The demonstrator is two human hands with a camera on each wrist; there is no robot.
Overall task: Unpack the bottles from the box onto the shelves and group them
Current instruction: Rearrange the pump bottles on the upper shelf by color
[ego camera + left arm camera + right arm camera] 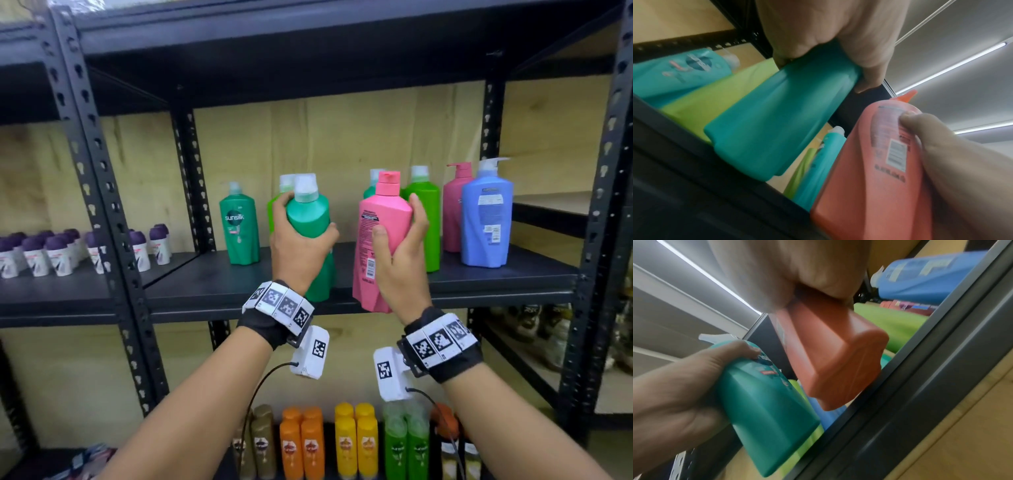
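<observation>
My left hand (pixel 298 236) grips a teal-green bottle (pixel 310 219) with a pale cap, upright at the front edge of the black middle shelf (pixel 212 291). My right hand (pixel 400 240) grips a pink bottle (pixel 383 226), its back label toward me, also at the shelf's front edge. In the left wrist view the teal bottle (pixel 777 116) and the pink bottle (pixel 875 170) hang just above the shelf lip. The right wrist view shows the pink bottle's base (pixel 842 361) clear of the shelf and the teal bottle (pixel 766 402) beside it. The box is out of view.
On the same shelf stand a teal Sunsilk bottle (pixel 238 226), light-green bottles (pixel 424 212), a dark-pink pump bottle (pixel 457 202) and a blue pump bottle (pixel 486 219). Purple-capped roll-ons (pixel 51 250) fill the left bay. Brown, orange, yellow and green bottles (pixel 356 442) line the shelf below.
</observation>
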